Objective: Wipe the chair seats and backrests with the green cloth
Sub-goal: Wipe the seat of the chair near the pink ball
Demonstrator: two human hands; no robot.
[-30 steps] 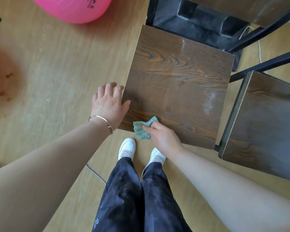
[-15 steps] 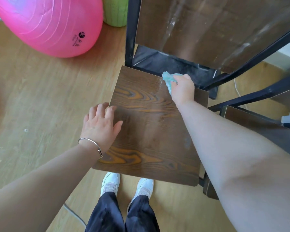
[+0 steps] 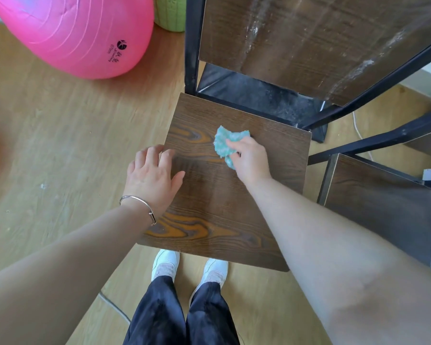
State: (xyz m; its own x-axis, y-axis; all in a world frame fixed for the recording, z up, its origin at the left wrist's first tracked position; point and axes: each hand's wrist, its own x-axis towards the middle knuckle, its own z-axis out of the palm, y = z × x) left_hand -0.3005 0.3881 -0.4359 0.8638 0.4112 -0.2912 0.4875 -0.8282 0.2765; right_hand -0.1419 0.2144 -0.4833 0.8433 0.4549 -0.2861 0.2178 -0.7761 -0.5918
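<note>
A pale wood-grain floor point(image 3: 60, 145) carries a glossy, ribbed pink ball point(image 3: 80, 33) at the upper left. Right of it stands a chair with a black metal frame point(image 3: 192, 46). Its dark wood-veneer backrest point(image 3: 309, 41) is streaked with whitish dust, and its square seat point(image 3: 222, 215) shows bold orange grain whorls. A second seat point(image 3: 378, 202) of the same veneer sits just beside the first seat's right edge. The left hand point(image 3: 152, 175) lies flat with fingers spread on the seat's left edge, a thin metal bangle point(image 3: 139, 202) at the wrist. The right hand point(image 3: 251, 160) grips the bunched, fluffy green cloth point(image 3: 224, 143) and presses it on the seat's rear half. Half a second ago the cloth was at the seat's back edge; it has since come toward the middle, while the left hand has kept its place. A thin cable point(image 3: 115, 307) trails over the floor by the person's legs.
</note>
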